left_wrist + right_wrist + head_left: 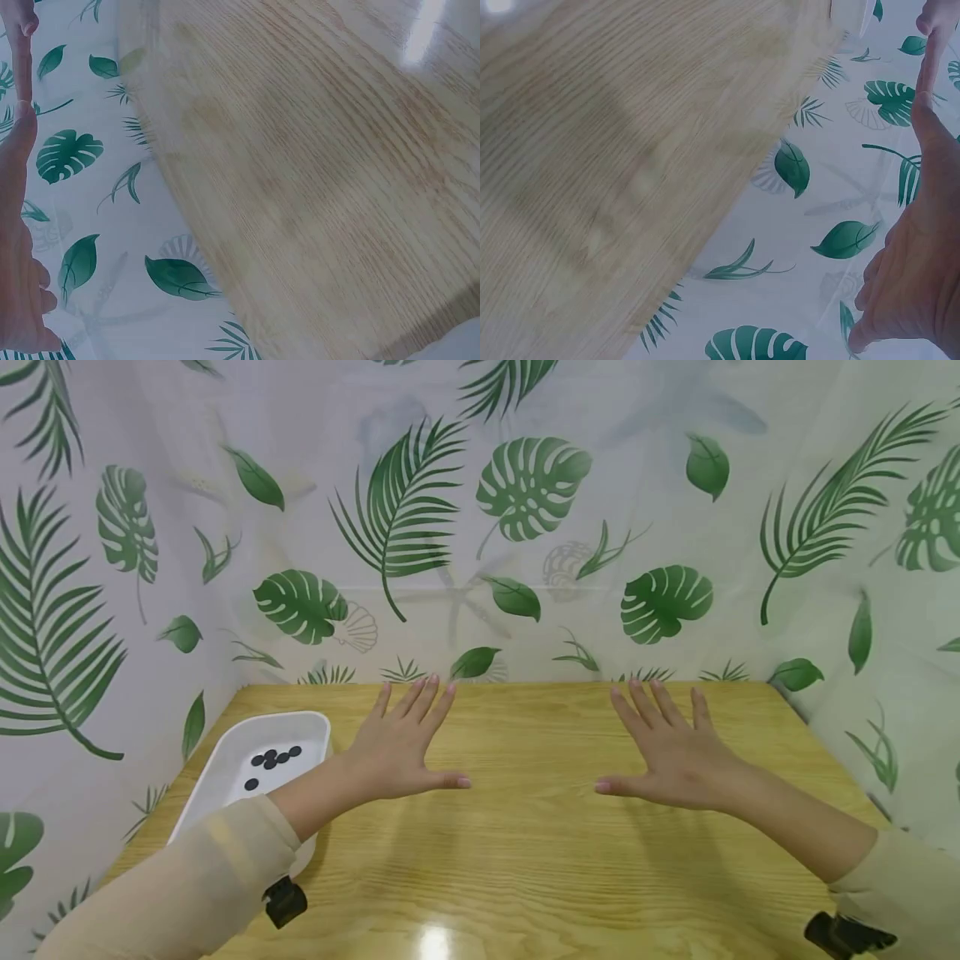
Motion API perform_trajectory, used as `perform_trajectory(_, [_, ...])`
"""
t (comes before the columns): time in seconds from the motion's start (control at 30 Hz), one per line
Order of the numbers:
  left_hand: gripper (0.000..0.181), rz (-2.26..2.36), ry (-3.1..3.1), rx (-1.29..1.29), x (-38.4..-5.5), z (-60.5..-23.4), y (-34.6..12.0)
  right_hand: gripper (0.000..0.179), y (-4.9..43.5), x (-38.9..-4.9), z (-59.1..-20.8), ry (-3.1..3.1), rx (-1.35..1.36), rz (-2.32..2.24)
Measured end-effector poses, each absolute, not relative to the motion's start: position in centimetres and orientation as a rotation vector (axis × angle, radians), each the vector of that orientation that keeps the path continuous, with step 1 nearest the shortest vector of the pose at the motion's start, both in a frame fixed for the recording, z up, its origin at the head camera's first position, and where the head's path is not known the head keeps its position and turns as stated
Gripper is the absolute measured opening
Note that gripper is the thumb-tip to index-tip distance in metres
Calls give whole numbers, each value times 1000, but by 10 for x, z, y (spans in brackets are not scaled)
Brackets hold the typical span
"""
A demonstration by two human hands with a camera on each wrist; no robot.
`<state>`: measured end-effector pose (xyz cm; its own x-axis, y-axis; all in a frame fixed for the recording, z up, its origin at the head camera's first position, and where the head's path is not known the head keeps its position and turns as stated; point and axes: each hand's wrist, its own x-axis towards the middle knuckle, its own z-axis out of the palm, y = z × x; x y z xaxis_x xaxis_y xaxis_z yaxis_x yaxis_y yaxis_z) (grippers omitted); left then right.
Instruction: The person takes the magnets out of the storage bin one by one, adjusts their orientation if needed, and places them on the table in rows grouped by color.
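My left hand [397,747] is held over the wooden table [517,860] with fingers straight and spread, thumb pointing inward. Opposite it, my right hand [675,756] mirrors that pose, its thumb turned toward the left one. Neither hand holds anything. A white tray [315,727] stands at the table's left side, partly covered by the left forearm and sleeve. Several small black round pieces [271,762] lie inside it. At the edges of the wrist views, part of the left hand [15,247] and part of the right hand [922,247] show.
A white cloth [442,527] printed with green leaves hangs behind the table and along both sides. Dark wrist devices sit below the left sleeve [187,877] and the right sleeve [907,885]. Light glares off the table near its front.
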<state>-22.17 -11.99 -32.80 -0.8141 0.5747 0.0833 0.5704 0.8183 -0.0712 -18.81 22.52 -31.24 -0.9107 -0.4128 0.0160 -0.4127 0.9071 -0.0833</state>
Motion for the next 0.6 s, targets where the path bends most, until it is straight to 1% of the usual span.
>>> perform_trajectory(0.4, [111,125,-2881,-916,-216,-324,-124,110,209,-188,-311,3068,-748,-97])
perform_trajectory(0.6, [112,108,-2887,-913,-214,-327,-130,110,199,-190,-312,3059,-774,-72])
